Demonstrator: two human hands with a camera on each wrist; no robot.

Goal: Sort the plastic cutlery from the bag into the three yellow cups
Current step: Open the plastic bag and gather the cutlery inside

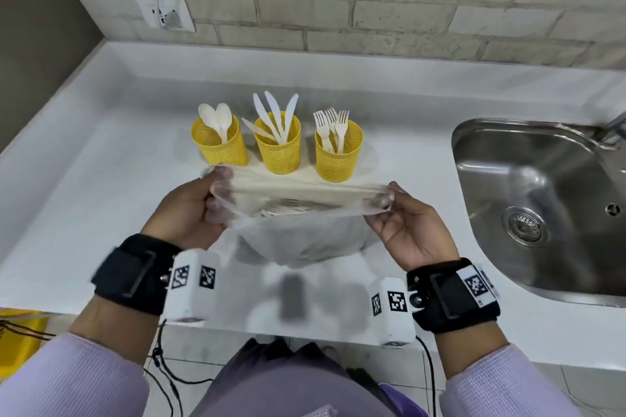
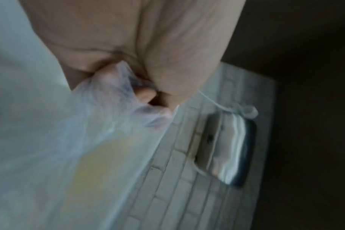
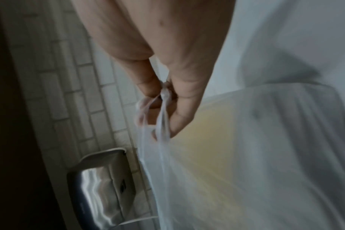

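- Stretching the mouth of the thin, translucent plastic bag [image 1: 298,240] wide between them, both hands were up over the white countertop [image 1: 101,179], just in front of the cups.
- The left hand [image 1: 189,210] had its fingers curled round a bunched fold of the bag's rim; the left wrist view showed that film gathered tight in the fist [image 2: 116,87].
- The right hand [image 1: 403,227] pinched the opposite edge, with a strip of film nipped between thumb and fingers [image 3: 163,99].
- Sorting looked well advanced: the left yellow mesh cup [image 1: 223,145] held two white plastic spoons [image 1: 216,118].
- The middle yellow mesh cup [image 1: 279,145] carried a fan of white plastic knives [image 1: 274,115], about five as far as I could count.
- The right yellow mesh cup [image 1: 338,154] stood with a cluster of white plastic forks [image 1: 332,125], tines up.
- Not finished, though, by my reading: through the open mouth a few pale cutlery pieces [image 1: 284,208] still lay inside the bag, too blurred to say which kind.
- So what remained, I judged, was fishing those last pieces out and dropping each into its matching cup.
- Off to the right sat the stainless steel sink [image 1: 542,200], playing no part.
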